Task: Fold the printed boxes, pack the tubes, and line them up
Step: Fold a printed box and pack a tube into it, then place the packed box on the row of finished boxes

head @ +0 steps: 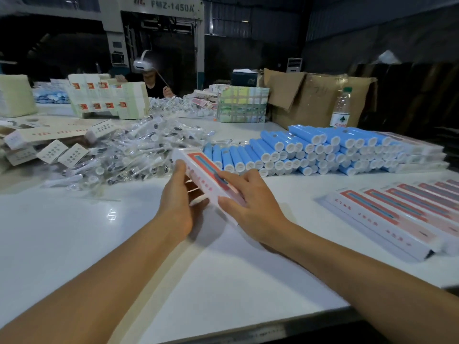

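Both forearms reach in from 6 o'clock across bare white worktop (74,244), whose near edge runs diagonally at 5 o'clock. At centre, the left hand (175,207) cups the printed box (203,175) from its left side, fingers curled beneath and thumb along the edge. The right hand (250,204) lies on top, fingers spread, thumb pinching the near side. The box tilts, far end toward 11 o'clock. At 3 o'clock, finished boxes (387,214) lie side by side. Beyond, at 1 o'clock, blue tubes (310,150) are stacked; at 10 o'clock sits a heap of clear-wrapped parts (134,155).
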`<state>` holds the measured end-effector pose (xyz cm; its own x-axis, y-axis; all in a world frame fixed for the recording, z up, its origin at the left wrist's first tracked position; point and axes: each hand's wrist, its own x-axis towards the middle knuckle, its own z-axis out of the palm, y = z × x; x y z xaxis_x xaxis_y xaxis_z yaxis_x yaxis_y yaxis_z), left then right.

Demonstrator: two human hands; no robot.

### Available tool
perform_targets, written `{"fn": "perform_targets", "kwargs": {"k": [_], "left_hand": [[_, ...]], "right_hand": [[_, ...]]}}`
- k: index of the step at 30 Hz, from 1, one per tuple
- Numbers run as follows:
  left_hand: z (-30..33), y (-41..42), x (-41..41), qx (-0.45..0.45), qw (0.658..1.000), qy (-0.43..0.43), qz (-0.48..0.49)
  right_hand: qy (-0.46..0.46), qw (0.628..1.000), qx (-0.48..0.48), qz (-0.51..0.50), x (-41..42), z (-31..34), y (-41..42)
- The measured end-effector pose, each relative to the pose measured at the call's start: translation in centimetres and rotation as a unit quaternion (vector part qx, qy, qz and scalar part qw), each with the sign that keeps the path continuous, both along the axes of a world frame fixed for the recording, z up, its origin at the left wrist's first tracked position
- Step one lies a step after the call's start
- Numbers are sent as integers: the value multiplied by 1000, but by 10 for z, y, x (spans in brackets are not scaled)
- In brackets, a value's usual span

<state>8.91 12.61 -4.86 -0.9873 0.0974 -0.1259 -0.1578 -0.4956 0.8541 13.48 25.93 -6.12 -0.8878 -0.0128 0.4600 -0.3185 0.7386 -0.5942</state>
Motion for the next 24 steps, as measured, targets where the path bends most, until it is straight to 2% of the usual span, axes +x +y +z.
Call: {"fn": "perform_targets", "kwargs": {"k": [2,7,10,13,17,22,24], "left_hand": [[-2,-5,-2,-55,998,29,13],[-11,-15,-11,-107,991,69,-46],[-15,-16,-17,-129,986,75,-71],[-20,-20,-26,-129,985,78,-79],[-22,-21,-33,-128,985,74,-93],[-18,-16,-18,-141,983,76,-92],[-15,-12,-9,-165,979,94,-81]], "right_hand": [[-6,999,36,-11,5,9,9],[-44,982,170,-65,37,32,53],[-69,949,285,-113,80,22,92],[-85,899,376,-205,122,10,143],[-110,870,384,-289,156,4,187],[-128,863,377,-310,156,8,191],[-109,864,382,-310,147,17,184]]}}
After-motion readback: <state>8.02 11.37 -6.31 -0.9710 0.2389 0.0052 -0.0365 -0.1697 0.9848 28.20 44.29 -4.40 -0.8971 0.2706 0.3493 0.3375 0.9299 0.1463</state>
